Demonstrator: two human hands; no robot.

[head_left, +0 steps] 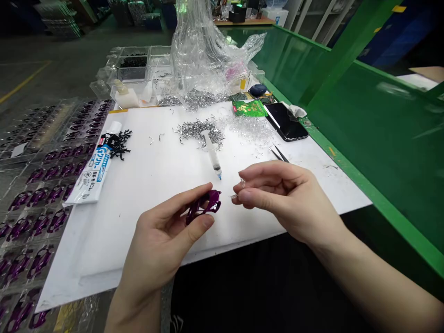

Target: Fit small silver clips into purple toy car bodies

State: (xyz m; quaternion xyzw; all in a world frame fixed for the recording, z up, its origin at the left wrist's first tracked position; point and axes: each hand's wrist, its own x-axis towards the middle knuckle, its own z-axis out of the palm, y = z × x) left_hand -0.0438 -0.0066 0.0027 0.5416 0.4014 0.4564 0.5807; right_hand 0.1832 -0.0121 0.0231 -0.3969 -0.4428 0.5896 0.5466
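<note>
"What do the hands hold?"

"Above the white desk (138, 199), the left hand (157, 240) has its grip closed around a glossy purple frame (214, 200); the right hand (289, 196) pinches small clear bits (242, 183) just beside it."

"How best to handle them?"

"Probably steady the frame, press its thin edges lightly, and pinch the bits gently."

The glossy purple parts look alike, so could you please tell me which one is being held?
The purple part in the left hand, over the white sheet; the others visible lie in trays at the left.
</note>
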